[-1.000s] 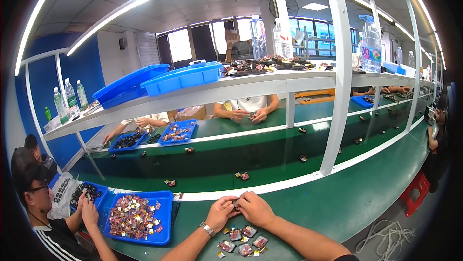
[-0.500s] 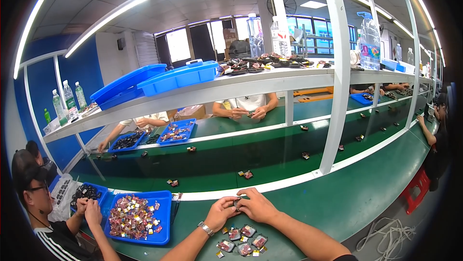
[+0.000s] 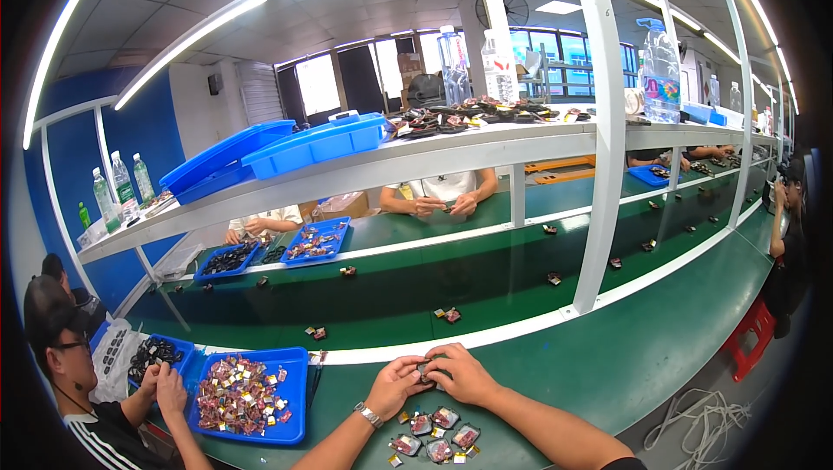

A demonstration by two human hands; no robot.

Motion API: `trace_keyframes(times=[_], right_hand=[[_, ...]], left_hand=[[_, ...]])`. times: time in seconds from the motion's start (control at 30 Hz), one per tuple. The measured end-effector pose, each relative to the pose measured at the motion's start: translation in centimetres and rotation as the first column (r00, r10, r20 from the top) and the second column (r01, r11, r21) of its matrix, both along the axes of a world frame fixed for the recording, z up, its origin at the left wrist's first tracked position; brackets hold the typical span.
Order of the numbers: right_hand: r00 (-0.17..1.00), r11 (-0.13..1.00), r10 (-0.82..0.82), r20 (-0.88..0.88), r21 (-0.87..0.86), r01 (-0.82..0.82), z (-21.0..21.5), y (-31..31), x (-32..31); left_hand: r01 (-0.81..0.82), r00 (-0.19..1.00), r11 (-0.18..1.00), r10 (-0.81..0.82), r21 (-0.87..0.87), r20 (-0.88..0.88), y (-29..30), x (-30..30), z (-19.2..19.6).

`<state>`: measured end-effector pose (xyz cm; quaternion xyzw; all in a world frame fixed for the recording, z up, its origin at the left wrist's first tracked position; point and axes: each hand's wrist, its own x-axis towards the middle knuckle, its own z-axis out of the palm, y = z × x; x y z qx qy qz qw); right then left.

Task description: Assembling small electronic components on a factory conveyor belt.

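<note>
Near the front of the green desk, two bare hands meet around one small dark part. The left hand, with a watch on its wrist, grasps it from the left; the right hand grasps it from the right, its fingers bent over it. They hide most of the part, and I cannot tell whether it touches the desk. Just below the hands lies a loose group of units, grey with reddish insides, small yellow and white tabs among them. To the left, beside the left forearm, sits a blue tray heaped with reddish pieces. Further left, a co-worker in a cap has both hands together near a box of black parts. Past a white rail runs a dark green belt dotted with a few pieces. Above it, a shelf carries blue bins, a dark heap and bottles. At the right are a red stool and a pale cable on the floor
</note>
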<state>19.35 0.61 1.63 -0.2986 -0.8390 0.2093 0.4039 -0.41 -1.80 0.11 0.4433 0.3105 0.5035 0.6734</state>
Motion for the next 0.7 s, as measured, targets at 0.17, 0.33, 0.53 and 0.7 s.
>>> trace_keyframes(times=[0.17, 0.33, 0.53, 0.7], right_hand=[[0.995, 0.997, 0.075, -0.064, -0.025, -0.077, 0.0, 0.1, 0.0], [0.993, 0.997, 0.067, -0.1, -0.026, -0.07, -0.3, 0.1, -0.3], [0.996, 0.995, 0.066, 0.068, 0.065, -0.07, 0.7, -0.2, 0.1], [0.998, 0.998, 0.056, -0.017, -0.007, -0.056, 0.3, -0.2, -0.1]], left_hand=[[-0.014, 0.999, 1.0, 0.014, 0.006, -0.046, 0.0, 0.1, -0.2], [-0.026, 0.999, 1.0, 0.026, -0.001, -0.032, 0.1, 0.1, -0.3], [-0.032, 0.999, 0.999, 0.031, -0.01, -0.043, -0.1, 0.1, -0.1], [-0.037, 0.998, 0.999, 0.037, -0.007, -0.056, 0.0, 0.0, -0.4]])
